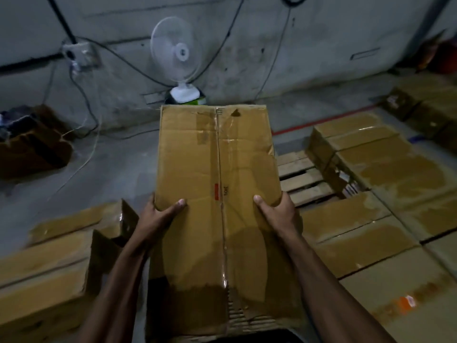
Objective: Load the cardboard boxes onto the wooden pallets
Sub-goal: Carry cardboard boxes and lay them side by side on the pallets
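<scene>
Head view looks down on a long cardboard box (217,194), taped shut along its centre seam so nothing inside shows, held up in front of the person. Left hand (158,214) grips its left edge, thumb curled over the top; right hand (274,211) grips the right edge the same way. To the right a wooden pallet (301,179) shows bare slats, with sealed stacked boxes (385,174) covering the rest of it. More closed boxes (49,263) sit low on the left. Against the wall stands a white fan (176,55), and an open dark carton (32,144) sits far left, its contents too dim to tell.
</scene>
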A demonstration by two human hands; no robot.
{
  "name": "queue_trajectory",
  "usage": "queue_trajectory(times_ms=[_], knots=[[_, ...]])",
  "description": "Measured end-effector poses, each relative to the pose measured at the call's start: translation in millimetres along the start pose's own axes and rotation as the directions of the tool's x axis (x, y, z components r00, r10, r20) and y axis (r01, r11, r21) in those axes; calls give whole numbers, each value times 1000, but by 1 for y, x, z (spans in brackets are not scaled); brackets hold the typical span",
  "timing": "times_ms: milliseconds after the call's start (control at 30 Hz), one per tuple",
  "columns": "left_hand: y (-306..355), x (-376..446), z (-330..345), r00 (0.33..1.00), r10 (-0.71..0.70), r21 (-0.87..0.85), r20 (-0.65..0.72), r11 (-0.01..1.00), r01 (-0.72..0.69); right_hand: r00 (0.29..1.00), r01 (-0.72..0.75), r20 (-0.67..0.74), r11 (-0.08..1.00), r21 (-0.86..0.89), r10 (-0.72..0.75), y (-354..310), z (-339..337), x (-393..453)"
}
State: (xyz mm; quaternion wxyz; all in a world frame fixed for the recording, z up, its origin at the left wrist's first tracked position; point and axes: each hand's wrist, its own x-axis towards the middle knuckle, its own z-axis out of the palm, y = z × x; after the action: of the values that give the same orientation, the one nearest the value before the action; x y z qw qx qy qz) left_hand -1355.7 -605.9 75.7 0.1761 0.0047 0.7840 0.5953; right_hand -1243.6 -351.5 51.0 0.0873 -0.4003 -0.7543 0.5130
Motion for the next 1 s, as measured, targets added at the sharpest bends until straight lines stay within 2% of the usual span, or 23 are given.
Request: queue_trajectory(times_ms=[200, 367, 467, 567, 733, 900, 1000], knots=[[53, 128, 22, 990, 20, 24, 141, 999, -24, 988, -88, -132, 995, -37, 82, -47, 8, 84], [92, 228, 65, 944, 1, 39, 329, 999, -15, 944, -157, -283, 986, 64, 168, -60, 14, 151], [106, 292, 93, 884, -19, 78, 467, 997, -20, 899, -197, -361, 965, 172, 248, -67, 21, 187], [120, 355, 120, 821, -29, 98, 570, 995, -32, 839, -227, -456, 952, 206, 299, -76, 34, 222], [154, 438, 160, 645, -59, 145, 762, 986, -81, 683, -361, -581, 896, 259, 443, -95, 50, 263], [171, 493, 209, 516, -41, 163, 856, 968, -193, 552, -433, -627, 832, 347, 549, -96, 57, 289], [170, 506, 243, 461, -12, 147, 887, 954, -260, 480, -474, -648, 796, 376, 591, -96, 51, 299]])
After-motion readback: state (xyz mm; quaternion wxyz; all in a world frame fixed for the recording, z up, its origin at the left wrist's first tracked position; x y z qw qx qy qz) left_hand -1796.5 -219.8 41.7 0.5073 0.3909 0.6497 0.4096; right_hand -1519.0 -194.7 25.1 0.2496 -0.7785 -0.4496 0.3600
